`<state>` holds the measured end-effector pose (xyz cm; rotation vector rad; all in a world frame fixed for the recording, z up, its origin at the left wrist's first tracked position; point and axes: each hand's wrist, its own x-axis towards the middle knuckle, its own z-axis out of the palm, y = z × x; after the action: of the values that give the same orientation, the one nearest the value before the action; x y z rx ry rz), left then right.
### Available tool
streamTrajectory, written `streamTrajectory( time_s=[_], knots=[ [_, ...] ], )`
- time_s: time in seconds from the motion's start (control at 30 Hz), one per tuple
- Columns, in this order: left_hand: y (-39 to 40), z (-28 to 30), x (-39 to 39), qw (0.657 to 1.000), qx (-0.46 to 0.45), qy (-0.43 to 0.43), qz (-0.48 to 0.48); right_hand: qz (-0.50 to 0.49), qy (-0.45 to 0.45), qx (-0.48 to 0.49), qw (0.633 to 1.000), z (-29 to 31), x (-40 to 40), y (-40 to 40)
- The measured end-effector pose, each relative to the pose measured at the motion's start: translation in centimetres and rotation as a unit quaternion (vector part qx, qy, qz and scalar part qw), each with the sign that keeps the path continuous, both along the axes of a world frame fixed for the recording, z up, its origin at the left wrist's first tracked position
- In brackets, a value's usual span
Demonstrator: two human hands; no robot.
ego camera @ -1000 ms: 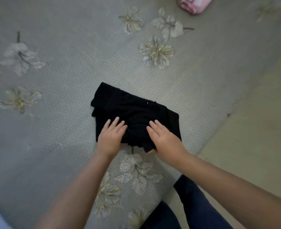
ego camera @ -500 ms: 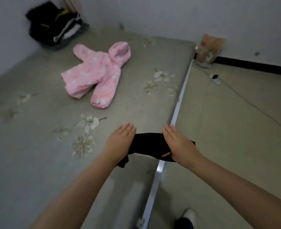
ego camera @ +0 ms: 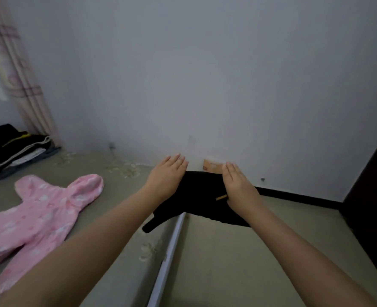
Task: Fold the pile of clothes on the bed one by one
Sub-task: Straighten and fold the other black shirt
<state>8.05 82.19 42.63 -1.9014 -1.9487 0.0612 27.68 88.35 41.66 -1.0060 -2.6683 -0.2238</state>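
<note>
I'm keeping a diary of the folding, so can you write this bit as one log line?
step: carrying folded black garment | left hand and right hand: flat against its sides | pink hooded baby suit: unfolded on bed

1. Both bare forearms extended forward, converging toward centre.
2. Left hand (ego camera: 166,176): back up, fingers straight and together, thumb out of sight.
3. Right hand (ego camera: 238,186): back up, fingers straight, angled inward, level with left.
</note>
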Motion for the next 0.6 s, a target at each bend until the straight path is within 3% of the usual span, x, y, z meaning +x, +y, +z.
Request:
streamTrajectory(
  time_s=[0.37,0.6],
  knots=[
    [31.5,10.2,-5.7,0.997,0.074,0.016,-0.033,-0.045,0.037,0.038,0.998,9.2,-5.2,29.8],
    [50.5,10.5,-8.2,0.997,0.074,0.02,-0.011,-0.031,0.026,0.065,0.997,10.4,-7.4,49.4]
  ],
)
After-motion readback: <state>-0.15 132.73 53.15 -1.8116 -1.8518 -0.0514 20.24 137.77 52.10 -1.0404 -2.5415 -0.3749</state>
